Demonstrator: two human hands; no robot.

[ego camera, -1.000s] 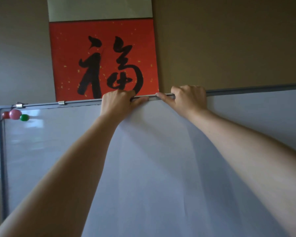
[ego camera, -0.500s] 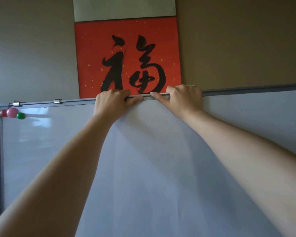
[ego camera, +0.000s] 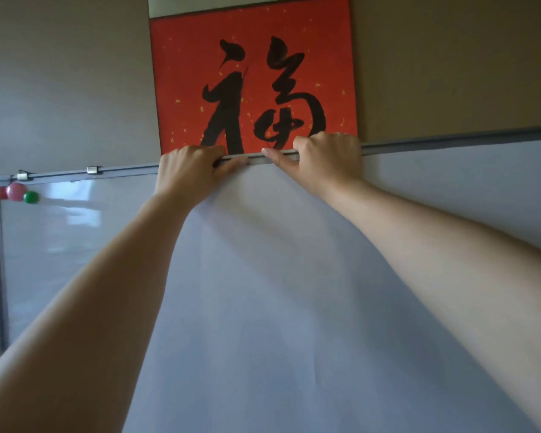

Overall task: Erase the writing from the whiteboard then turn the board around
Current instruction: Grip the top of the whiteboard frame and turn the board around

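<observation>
Head view, item: whiteboard [ego camera: 294, 292], wiped clean, my left hand [ego camera: 191, 171] and right hand [ego camera: 328, 160] both curled over its top edge near the middle; I would swing it evenly, keeping the corner magnets [ego camera: 16, 192] clear.

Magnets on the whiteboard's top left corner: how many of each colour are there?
Red magnet: 1
Pink magnet: 1
Green magnet: 1
Total: 3
</observation>
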